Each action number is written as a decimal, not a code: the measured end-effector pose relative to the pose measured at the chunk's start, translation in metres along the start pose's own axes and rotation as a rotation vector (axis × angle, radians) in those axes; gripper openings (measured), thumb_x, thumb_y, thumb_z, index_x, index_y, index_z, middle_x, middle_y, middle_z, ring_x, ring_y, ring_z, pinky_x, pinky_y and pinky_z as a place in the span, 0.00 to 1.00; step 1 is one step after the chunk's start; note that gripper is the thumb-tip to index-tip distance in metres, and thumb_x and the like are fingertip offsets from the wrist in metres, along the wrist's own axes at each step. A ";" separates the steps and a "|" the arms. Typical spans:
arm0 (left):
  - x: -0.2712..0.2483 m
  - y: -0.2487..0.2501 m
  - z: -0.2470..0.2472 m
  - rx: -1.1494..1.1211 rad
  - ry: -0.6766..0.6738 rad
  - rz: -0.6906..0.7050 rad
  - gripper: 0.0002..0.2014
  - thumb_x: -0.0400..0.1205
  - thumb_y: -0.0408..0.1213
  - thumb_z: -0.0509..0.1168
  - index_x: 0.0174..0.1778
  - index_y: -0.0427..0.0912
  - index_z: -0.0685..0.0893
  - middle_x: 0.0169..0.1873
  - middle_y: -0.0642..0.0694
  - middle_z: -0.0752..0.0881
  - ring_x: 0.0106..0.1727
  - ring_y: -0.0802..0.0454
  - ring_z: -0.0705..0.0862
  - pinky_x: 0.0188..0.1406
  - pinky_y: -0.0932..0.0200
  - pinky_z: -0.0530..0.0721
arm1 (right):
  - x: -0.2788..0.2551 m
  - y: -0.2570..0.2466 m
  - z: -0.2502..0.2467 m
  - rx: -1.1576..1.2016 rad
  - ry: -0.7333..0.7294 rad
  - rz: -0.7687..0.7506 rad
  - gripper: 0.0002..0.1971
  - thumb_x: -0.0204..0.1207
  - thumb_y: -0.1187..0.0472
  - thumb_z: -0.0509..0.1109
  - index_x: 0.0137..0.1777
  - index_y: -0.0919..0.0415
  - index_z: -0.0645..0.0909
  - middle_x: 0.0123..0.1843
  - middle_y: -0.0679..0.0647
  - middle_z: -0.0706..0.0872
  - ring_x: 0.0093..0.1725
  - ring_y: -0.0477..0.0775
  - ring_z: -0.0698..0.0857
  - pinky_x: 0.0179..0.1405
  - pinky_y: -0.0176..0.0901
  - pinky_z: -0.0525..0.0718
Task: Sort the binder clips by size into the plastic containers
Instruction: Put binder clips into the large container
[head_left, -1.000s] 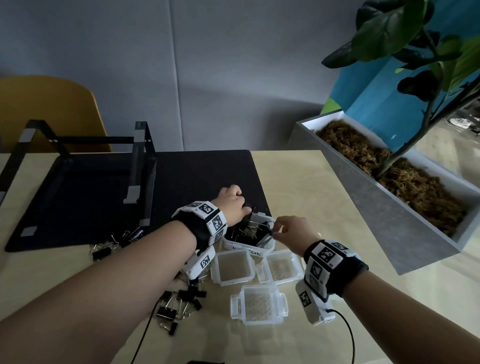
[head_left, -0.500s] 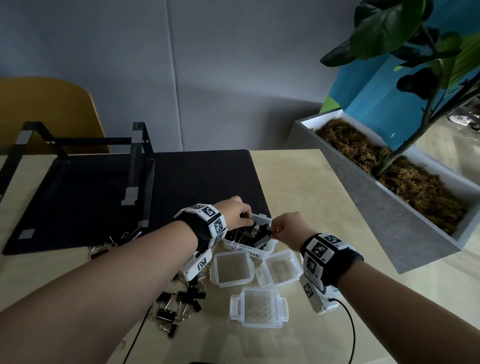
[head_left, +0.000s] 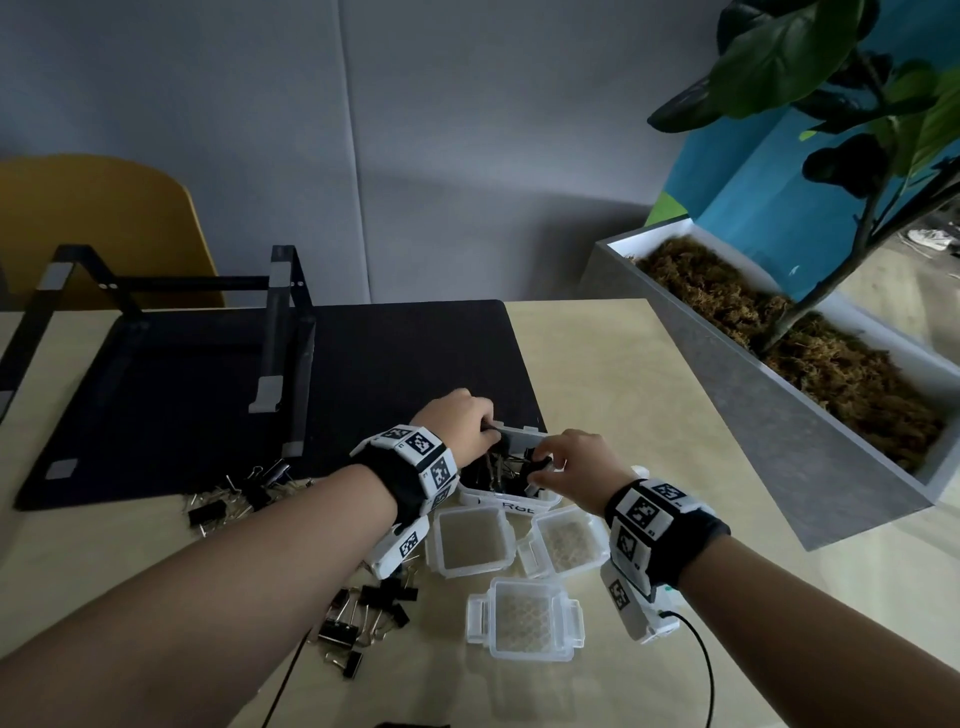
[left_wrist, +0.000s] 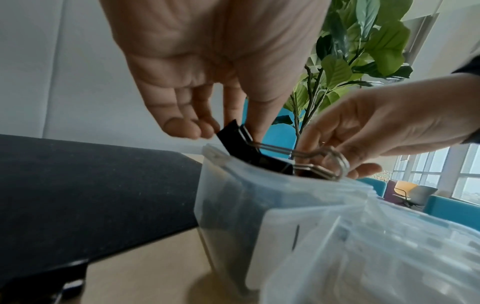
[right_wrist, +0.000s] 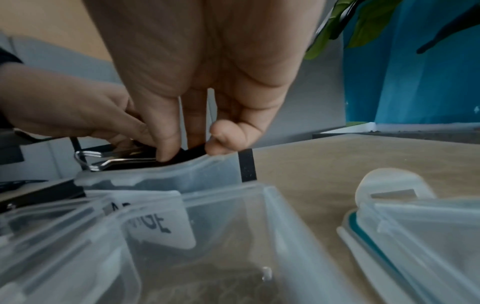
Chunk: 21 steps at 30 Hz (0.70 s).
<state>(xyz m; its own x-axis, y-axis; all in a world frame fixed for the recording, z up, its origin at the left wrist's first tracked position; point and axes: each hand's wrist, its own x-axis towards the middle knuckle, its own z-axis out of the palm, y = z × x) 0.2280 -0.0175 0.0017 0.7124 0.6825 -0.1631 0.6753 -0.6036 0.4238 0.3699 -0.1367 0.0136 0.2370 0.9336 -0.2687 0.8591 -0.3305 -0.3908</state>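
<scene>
A labelled clear container (head_left: 511, 506) at the mat's near edge holds several large black binder clips. My left hand (head_left: 485, 431) reaches over its far rim. In the left wrist view, the left hand (left_wrist: 230, 131) pinches the black body of a large binder clip (left_wrist: 239, 142) sticking out of the container (left_wrist: 259, 205). My right hand (head_left: 543, 467) is over the container's right side. In the right wrist view, the right hand (right_wrist: 187, 149) pinches a black clip (right_wrist: 193, 151) at the container rim (right_wrist: 182, 170). Its thumb and forefinger are curled round the clip.
Three clear containers without clips stand just in front: left (head_left: 470, 540), right (head_left: 566, 543) and nearest (head_left: 524, 621). Loose black clips lie near my left forearm (head_left: 363, 623) and by the mat edge (head_left: 234, 493). A black stand (head_left: 280, 332) sits on the mat and a grey planter (head_left: 753, 415) stands to the right.
My right hand has moved left and forward onto the clip container, meeting the left hand there. The left hand has stayed at the far rim.
</scene>
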 end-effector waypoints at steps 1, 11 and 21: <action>0.001 0.000 -0.003 0.011 -0.013 -0.003 0.10 0.81 0.46 0.63 0.51 0.44 0.82 0.50 0.45 0.81 0.49 0.45 0.83 0.48 0.53 0.80 | 0.001 0.000 -0.001 0.015 0.000 0.005 0.12 0.74 0.54 0.71 0.55 0.56 0.85 0.39 0.46 0.76 0.45 0.50 0.76 0.45 0.40 0.74; -0.003 0.014 -0.001 -0.110 0.086 -0.122 0.07 0.81 0.40 0.64 0.40 0.43 0.75 0.36 0.48 0.80 0.37 0.49 0.79 0.36 0.56 0.75 | 0.002 0.001 -0.003 0.043 -0.020 0.003 0.11 0.76 0.56 0.68 0.55 0.57 0.85 0.34 0.40 0.73 0.44 0.49 0.77 0.41 0.39 0.74; -0.011 0.026 0.015 -0.264 0.251 -0.173 0.10 0.80 0.37 0.65 0.36 0.42 0.71 0.27 0.52 0.73 0.31 0.48 0.75 0.31 0.58 0.70 | -0.005 0.002 0.004 0.062 -0.062 0.027 0.22 0.68 0.42 0.74 0.58 0.51 0.82 0.52 0.51 0.77 0.53 0.51 0.78 0.51 0.41 0.76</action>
<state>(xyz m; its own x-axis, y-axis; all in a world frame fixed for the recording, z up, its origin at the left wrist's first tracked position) 0.2411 -0.0469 0.0009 0.5015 0.8640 -0.0437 0.6860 -0.3664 0.6286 0.3685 -0.1428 0.0103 0.2291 0.9145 -0.3333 0.8227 -0.3650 -0.4358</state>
